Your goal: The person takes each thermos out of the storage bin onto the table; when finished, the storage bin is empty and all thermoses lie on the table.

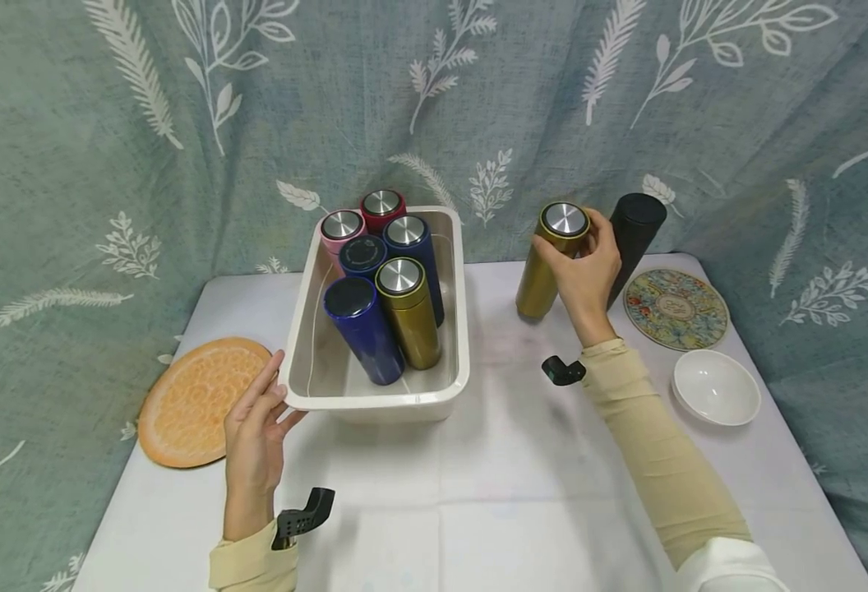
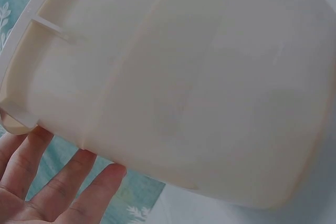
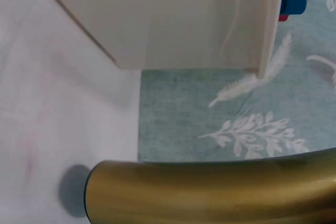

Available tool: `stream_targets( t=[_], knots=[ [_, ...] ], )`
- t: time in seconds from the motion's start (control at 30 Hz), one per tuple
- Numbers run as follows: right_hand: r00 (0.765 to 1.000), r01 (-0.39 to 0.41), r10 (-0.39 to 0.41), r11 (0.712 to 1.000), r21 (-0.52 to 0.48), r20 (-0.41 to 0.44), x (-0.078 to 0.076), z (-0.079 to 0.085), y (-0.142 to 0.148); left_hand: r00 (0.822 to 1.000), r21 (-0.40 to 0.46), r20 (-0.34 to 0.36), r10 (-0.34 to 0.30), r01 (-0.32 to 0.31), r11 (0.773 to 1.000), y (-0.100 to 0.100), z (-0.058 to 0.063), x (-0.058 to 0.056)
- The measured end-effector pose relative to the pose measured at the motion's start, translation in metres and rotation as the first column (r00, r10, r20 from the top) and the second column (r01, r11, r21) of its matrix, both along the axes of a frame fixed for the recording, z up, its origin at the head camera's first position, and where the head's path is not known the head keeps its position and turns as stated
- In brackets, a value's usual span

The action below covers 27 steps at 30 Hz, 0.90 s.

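Observation:
A gold thermos bottle [image 1: 536,279] with a silver-topped lid is gripped near its top by my right hand [image 1: 588,267]. In the right wrist view the bottle [image 3: 210,192] shows a dark shadow by its base; whether it touches the table I cannot tell. On the left, the fairly straight fingers of my left hand [image 1: 256,432] rest against the near-left corner of a white plastic tub [image 1: 375,403]. In the left wrist view the fingertips [image 2: 113,174] touch the tub's outer wall [image 2: 210,87]. Inside the tub stand several thermos bottles, including a blue one [image 1: 367,337] and a gold one [image 1: 413,321].
Just right of my right hand stands a black bottle [image 1: 635,230]. A patterned round mat [image 1: 676,308] and a white bowl [image 1: 717,388] lie at the table's right side. An orange round mat [image 1: 197,403] is left of the tub. A leaf-print curtain [image 1: 375,99] hangs behind.

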State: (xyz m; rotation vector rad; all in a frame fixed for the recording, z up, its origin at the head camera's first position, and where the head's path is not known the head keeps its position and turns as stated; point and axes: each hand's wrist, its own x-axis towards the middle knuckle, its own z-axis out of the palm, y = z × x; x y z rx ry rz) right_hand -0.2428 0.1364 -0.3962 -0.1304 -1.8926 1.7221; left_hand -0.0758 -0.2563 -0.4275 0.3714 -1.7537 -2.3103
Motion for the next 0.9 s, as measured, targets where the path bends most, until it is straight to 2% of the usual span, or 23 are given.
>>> stream_targets(
  t=[0.23,0.5,0.9],
  knots=[
    [0.999,0.017,-0.017,1.0,0.0,-0.031,-0.01,-0.011,0.003,1.0,-0.002,0.009,0.004,-0.004,1.0,0.0,0.0,-0.001],
    [0.999,0.046,-0.046,0.999,0.004,-0.025,-0.02,-0.021,0.003,1.0,0.005,0.017,0.0,0.0,1.0,-0.001,0.001,-0.001],
    [0.999,0.048,-0.048,0.999,-0.016,0.022,-0.026,-0.023,0.005,1.0,-0.003,0.016,-0.001,0.001,1.0,-0.001,0.001,-0.001]
  ],
)
